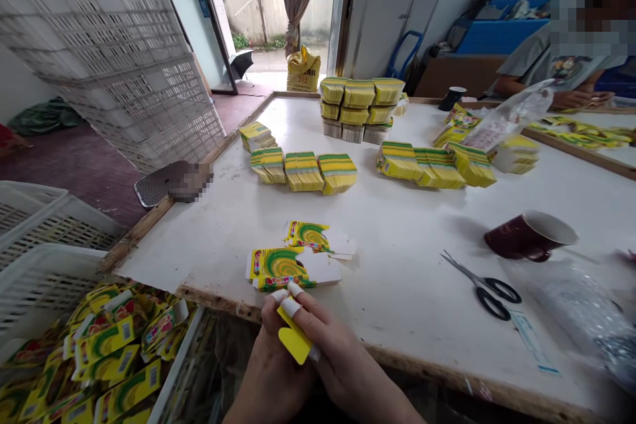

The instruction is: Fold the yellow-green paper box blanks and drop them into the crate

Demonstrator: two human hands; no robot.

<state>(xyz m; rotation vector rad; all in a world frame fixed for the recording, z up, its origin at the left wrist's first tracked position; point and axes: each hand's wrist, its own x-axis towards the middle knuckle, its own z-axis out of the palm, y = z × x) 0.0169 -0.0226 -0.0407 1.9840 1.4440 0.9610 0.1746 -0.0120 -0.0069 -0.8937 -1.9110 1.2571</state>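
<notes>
Both hands meet at the table's near edge around a small yellow cardboard box (295,338) with a flap sticking out. My left hand (278,354) grips it from the left, and my right hand (330,338) closes on it from the right, white coverings on several fingertips. Most of the box is hidden between the palms. Just beyond the fingers lie two flattened yellow-and-green printed boxes, a nearer one (281,268) and a farther one (308,235), their white flaps pointing right.
Bundled flat boxes (303,172) stand in rows, with a taller stack (362,93) behind. Scissors (479,285), a dark mug (527,235) and clear plastic bags (581,318) lie right. A crate (179,344) of folded boxes is lower left. Another person (571,73) sits at back right.
</notes>
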